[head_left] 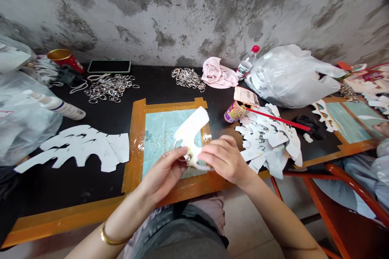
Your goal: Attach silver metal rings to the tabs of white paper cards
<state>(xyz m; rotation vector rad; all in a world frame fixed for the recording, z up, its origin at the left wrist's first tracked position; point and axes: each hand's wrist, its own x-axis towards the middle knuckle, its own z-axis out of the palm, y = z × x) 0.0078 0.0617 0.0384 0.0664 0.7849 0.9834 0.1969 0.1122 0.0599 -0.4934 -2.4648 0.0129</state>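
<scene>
A white curved cut-out piece (192, 126) is held above the taped blue-green work sheet (158, 129). My left hand (165, 172) is closed at the piece's lower left edge, thumb and fingers by small metal rings (187, 156) on it. My right hand (227, 158) pinches the piece's lower right part, fingers bent over the edge. Its upper end points up and to the right, off the sheet. Parts of the rings and the lower edge are hidden behind my fingers.
Heaps of metal rings (111, 88) lie at the back. White cut pieces are spread at left (88, 147) and piled at right (270, 141). A snack cup (233, 112) with a red stick (279, 119), a bottle (247, 64), a tube (57, 105) and a plastic bag (291, 75) stand around.
</scene>
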